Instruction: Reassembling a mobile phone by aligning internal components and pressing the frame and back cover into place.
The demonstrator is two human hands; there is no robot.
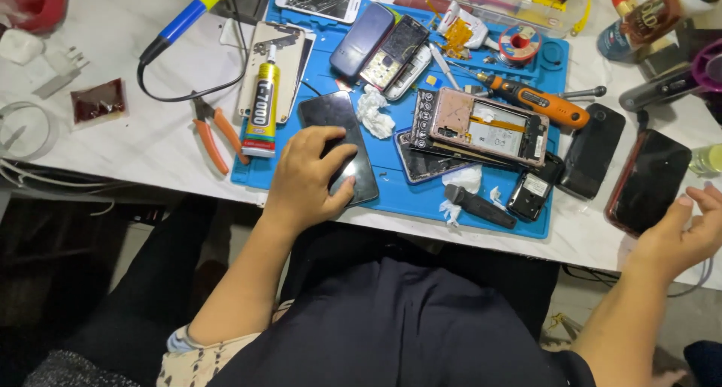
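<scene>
Head view is looking down on a white table (pixel 143 142) carrying a blue work mat (pixel 391 165) crowded with phone parts. The person's left hand (pixel 308 178) is lying palm down on a black phone (pixel 338 148) at the mat's near left part, its grip loosely spread over the glass, thumb at the phone's right edge, pressing rather than clamping. The right hand (pixel 688 233) is resting at the table's near right edge, grip apart, fingertips touching the near end of a dark red phone (pixel 648 180) lying off the mat.

Just left of the black phone, a glue tube (pixel 262 110) is lying lengthwise, with a yellow label, black lettering and a metal nozzle pointing away. Orange-handled pliers (pixel 216 135) are sitting beside it on the bare table. A small dark red sachet (pixel 98 101) is lying farther left. At the mat's centre an opened phone with a pink frame (pixel 485 127) is showing its insides, with an orange rotary tool (pixel 538 101) just behind it. A crumpled white tissue (pixel 374 112) is lying between the two phones. A blue-and-yellow soldering iron (pixel 184 18) is resting at the far left.
</scene>
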